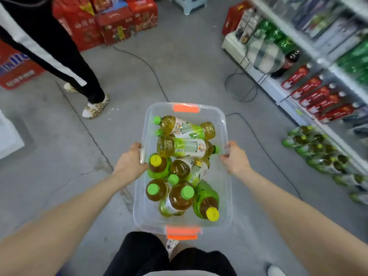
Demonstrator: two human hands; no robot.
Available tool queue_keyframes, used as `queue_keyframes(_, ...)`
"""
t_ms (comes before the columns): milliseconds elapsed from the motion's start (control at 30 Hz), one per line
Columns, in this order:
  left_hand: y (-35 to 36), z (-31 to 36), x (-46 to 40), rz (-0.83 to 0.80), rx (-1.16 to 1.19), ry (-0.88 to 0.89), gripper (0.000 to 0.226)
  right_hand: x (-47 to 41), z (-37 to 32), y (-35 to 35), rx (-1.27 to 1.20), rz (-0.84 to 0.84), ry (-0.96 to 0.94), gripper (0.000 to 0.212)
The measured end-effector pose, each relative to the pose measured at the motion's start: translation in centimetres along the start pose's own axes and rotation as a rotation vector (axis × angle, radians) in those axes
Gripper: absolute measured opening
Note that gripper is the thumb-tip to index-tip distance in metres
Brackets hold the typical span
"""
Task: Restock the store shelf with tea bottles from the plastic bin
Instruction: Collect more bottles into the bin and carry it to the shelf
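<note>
At six o'clock, the left hand and right hand each gripped a long rim of the bin, keeping it level. Its bottles lay jumbled inside; the shelf stood at two o'clock, apart.

bare forearms, black shorts, possibly white shoe

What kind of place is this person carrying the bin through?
Most likely a small grocery or convenience store. A white shelf along the right holds rows of packaged drinks, red gift boxes are stacked on the concrete floor, and the clear plastic bin holds tea bottles for restocking.
</note>
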State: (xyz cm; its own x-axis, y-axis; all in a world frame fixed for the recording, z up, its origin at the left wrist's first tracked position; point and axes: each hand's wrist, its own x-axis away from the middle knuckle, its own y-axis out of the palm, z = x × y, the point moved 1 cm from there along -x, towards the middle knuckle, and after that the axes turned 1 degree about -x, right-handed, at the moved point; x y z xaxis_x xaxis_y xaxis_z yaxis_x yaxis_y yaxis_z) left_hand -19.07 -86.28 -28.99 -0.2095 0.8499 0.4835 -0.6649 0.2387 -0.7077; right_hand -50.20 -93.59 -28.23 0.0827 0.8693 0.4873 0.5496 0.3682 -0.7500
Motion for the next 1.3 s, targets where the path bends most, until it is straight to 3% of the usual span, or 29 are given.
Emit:
queue_keyframes(267, -1.3, 18.7, -16.8, -0.137, -0.18, 0.274, 0.057, -9.7, 3.3, -9.8, -0.181, 0.186, 0.246, 0.031)
queue_keyframes(433, 0.2, 29.8, -26.1, -0.17, -0.226, 0.365, 0.054, -18.3, 5.2, -16.8, -0.211, 0.225, 0.3, 0.027)
queue_keyframes(833, 5.5, 50.4, -45.3, -0.171, -0.171, 0.305, 0.06, -43.2, 8.0, -35.5, -0.133, 0.181, 0.28, 0.028)
queue_keyframes(1300, 7.1, 69.1, -69.8, -0.194, -0.169, 0.231, 0.06, -72.1, 7.4, -48.2, -0.062, 0.12, 0.296, 0.037)
